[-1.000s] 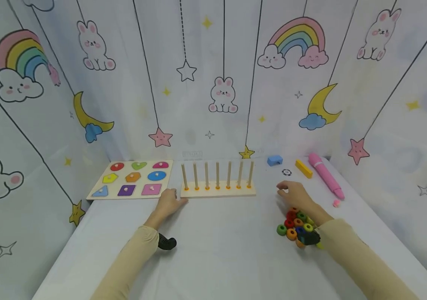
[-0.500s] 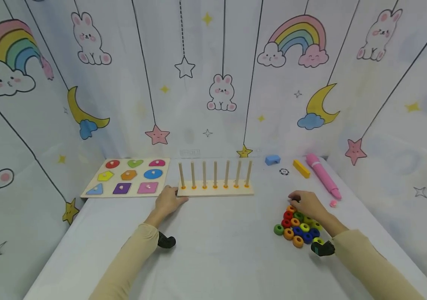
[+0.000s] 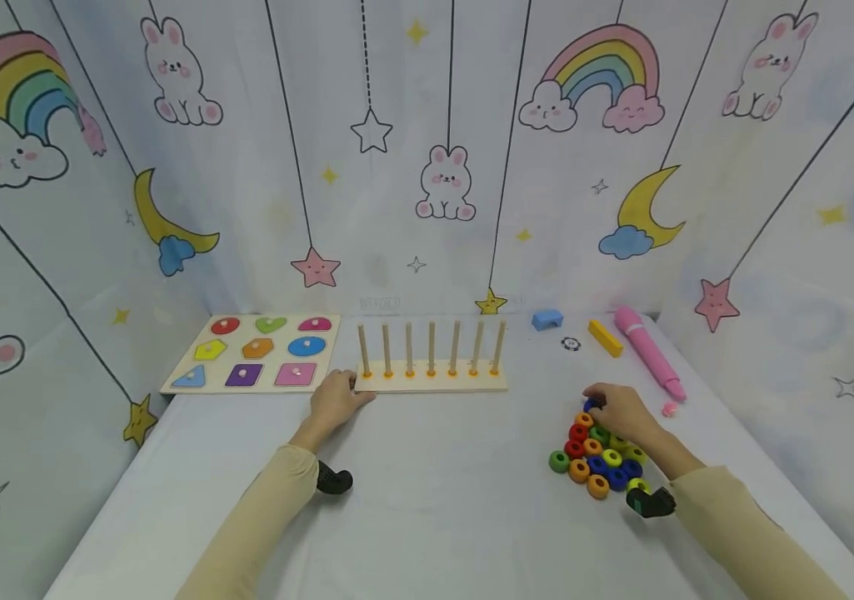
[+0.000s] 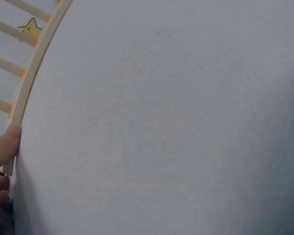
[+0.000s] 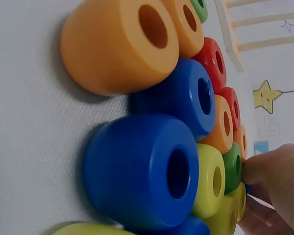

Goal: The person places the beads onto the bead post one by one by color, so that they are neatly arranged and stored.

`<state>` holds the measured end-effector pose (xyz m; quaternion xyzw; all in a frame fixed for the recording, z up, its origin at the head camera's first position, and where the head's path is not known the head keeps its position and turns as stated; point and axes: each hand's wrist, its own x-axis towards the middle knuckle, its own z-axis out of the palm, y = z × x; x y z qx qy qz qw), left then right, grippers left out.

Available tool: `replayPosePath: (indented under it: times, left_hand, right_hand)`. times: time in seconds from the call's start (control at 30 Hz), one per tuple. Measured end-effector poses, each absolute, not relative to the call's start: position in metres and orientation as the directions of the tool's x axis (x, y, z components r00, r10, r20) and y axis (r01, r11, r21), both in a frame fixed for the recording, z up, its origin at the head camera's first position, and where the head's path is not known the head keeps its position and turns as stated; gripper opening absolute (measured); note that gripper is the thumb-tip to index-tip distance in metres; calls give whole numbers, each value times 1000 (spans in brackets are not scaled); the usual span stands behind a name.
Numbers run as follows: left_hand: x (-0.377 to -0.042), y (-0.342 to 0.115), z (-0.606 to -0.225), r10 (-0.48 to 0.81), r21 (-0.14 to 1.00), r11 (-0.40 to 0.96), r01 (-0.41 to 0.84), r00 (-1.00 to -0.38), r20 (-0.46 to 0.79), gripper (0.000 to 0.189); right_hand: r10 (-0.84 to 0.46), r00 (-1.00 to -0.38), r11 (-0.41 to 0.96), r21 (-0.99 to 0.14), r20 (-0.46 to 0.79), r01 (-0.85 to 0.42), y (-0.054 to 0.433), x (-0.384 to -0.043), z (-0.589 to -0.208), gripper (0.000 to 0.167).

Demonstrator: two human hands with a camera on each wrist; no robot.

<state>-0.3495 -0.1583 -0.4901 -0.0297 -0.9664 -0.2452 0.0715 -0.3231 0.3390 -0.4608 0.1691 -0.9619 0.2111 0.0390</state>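
My left hand [image 3: 334, 402] grips the left end of a wooden peg board [image 3: 434, 383] with several upright pegs. In the left wrist view the thumb [image 4: 7, 142] presses the board's front edge, with fingers curled below its end. On the right, my right hand [image 3: 621, 410] pinches a blue bead [image 3: 589, 406] at the far end of a bead pile. Only a sliver of that bead shows between thumb and fingers in the right wrist view. Orange beads [image 5: 112, 49], blue beads [image 5: 137, 171], and red, green and yellow ones lie close together, holes showing.
A shape puzzle board [image 3: 254, 354] lies left of the peg board. Behind the beads are a blue block [image 3: 547, 319], a yellow block [image 3: 605, 338], a pink marker-like stick [image 3: 649, 352] and a small pink piece [image 3: 669, 409]. A patterned curtain [image 3: 397, 208] surrounds the table.
My right hand has drawn back and right from beside the peg board to the pile's far end, and now pinches a blue bead. The left hand stays at the board.
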Motion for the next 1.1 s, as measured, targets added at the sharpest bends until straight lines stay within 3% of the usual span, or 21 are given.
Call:
replayPosePath:
  times: [0.23, 0.53, 0.9, 1.1]
  left_hand:
    - [-351, -158, -482, 70, 397, 912, 104, -993, 98, 66]
    - [-357, -145, -480, 85, 350, 931, 109, -993, 83, 66]
    - [-360, -145, -481, 109, 347, 930, 121, -993, 53, 64]
    - [-356, -156, -482, 83, 327, 940, 92, -996, 40, 61]
  right_hand:
    - [-318, -930, 840, -399, 183, -366, 332, -332, -449, 35]
    - [-323, -884, 773, -445, 338, -453, 302, -339, -431, 35]
    - [-459, -730, 548, -486, 506, -681, 176, -362, -382, 37]
    - [-524, -668, 431, -512, 528, -743, 89, -388, -371, 41]
